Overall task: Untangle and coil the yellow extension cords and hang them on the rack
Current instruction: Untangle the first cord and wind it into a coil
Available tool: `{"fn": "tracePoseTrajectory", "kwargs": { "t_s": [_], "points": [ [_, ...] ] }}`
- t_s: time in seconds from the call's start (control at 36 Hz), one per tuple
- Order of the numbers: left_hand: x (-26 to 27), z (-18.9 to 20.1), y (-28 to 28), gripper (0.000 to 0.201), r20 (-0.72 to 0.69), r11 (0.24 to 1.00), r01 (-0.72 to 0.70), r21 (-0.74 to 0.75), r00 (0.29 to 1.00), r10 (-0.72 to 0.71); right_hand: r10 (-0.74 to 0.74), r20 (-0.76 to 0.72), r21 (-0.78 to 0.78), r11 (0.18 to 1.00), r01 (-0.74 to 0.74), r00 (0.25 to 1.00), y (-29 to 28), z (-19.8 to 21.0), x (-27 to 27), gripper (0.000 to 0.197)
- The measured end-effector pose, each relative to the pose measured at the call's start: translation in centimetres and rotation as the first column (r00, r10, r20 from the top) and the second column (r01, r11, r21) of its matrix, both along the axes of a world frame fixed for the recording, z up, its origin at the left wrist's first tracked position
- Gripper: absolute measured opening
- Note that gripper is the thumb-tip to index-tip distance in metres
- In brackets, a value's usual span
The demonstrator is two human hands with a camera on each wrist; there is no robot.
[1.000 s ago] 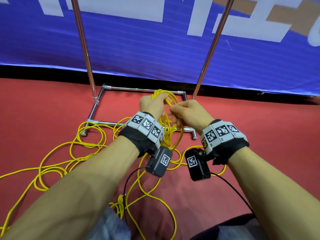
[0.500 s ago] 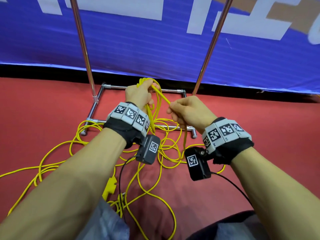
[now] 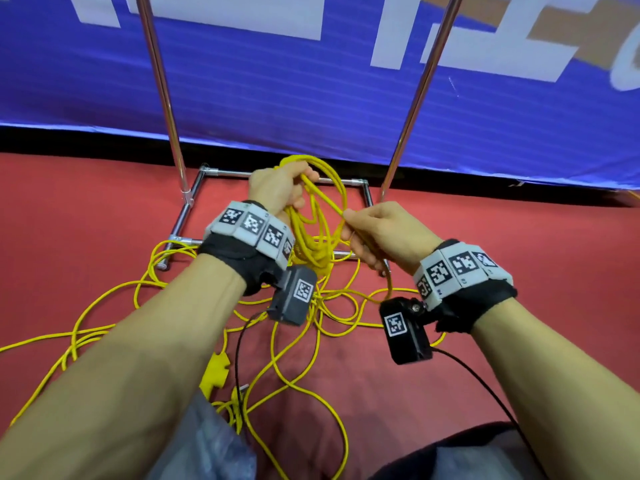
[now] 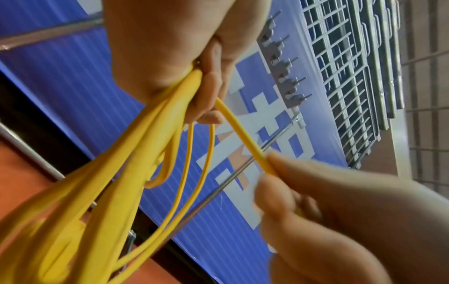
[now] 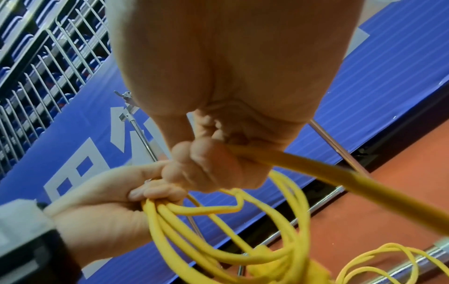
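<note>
- A person is coiling a yellow extension cord (image 3: 313,216) above a red floor (image 3: 86,209), in front of a metal rack (image 3: 166,109).
- The left hand (image 3: 277,188) is clenching a bundle of finished loops (image 5: 218,230); the fingers are curling fully round the gathered strands, and the loops are hanging down below that grip.
- The right hand (image 3: 384,233) is pinching a single strand (image 4: 243,140) just beside the left hand's grip, with the cord running taut between the two hands.
- From the right hand's pinch, the strand is trailing down toward the floor.
- Below and behind both grips, much loose cord (image 3: 104,313) is still lying in tangled curves across the floor, spreading out to the left.
- A yellow plug (image 3: 215,372) is lying on the floor well below the hands, close to the person's body.
- Judging the progress: several loops are gathered, but a good deal of cord is still waiting to be drawn in.
- Nothing is hanging on the visible parts of the rack, so that step appears not yet done.
</note>
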State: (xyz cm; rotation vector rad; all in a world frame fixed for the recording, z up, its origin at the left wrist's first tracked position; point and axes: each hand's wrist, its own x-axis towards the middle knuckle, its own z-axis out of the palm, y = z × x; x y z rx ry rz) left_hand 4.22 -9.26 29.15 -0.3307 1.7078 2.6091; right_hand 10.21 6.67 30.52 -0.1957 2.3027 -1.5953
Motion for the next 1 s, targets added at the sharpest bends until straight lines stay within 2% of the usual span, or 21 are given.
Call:
{"fn": "tracePoseTrajectory", "kwargs": {
  "t_s": [0.17,0.25,0.39,0.56,0.64,0.75,0.92,1.0],
  "points": [
    [0.1,-0.4,0.0,0.027,0.005,0.993,0.111,-0.041,0.994,-0.111,-0.038,-0.062,0.013,0.999,0.038,0.997,1.3,0.1,0.0,0.035],
    [1.0,-0.2,0.5,0.030,0.018,0.987,0.159,-0.038,0.987,-0.159,-0.066,-0.135,0.037,0.997,0.072,0.989,0.7,0.2,-0.3,0.036],
    [1.9,-0.4,2.0,0.030,0.019,0.967,0.228,-0.114,0.974,-0.227,-0.098,-0.194,0.070,0.991,0.113,0.976,-1.1,0.5,-1.1,0.037],
    [1.9,-0.9,1.9,0.030,0.035,0.976,0.134,-0.173,0.991,-0.130,-0.062,-0.150,0.095,0.993,0.076,0.987,-1.6,0.1,-1.0,0.038],
    [1.3,-0.8,1.1,0.038,0.028,0.991,0.089,-0.096,0.996,-0.087,-0.010,-0.038,0.086,0.996,0.014,0.999,-0.9,0.0,-0.6,0.037],
    [0.9,-0.3,0.9,0.031,-0.045,0.994,0.086,-0.062,0.995,-0.089,0.002,0.046,0.016,1.000,-0.003,0.999,0.1,0.7,0.0,0.030],
    [1.4,-0.6,1.7,0.026,-0.024,0.990,0.089,-0.112,0.995,-0.092,-0.022,-0.009,0.021,1.000,0.022,1.000,0.6,0.5,-0.1,0.030],
    [2.5,-0.6,2.5,0.027,0.030,0.977,0.149,-0.150,0.989,-0.146,-0.046,-0.072,0.029,0.998,0.048,0.996,-0.1,0.1,-0.5,0.032]
  ]
}}
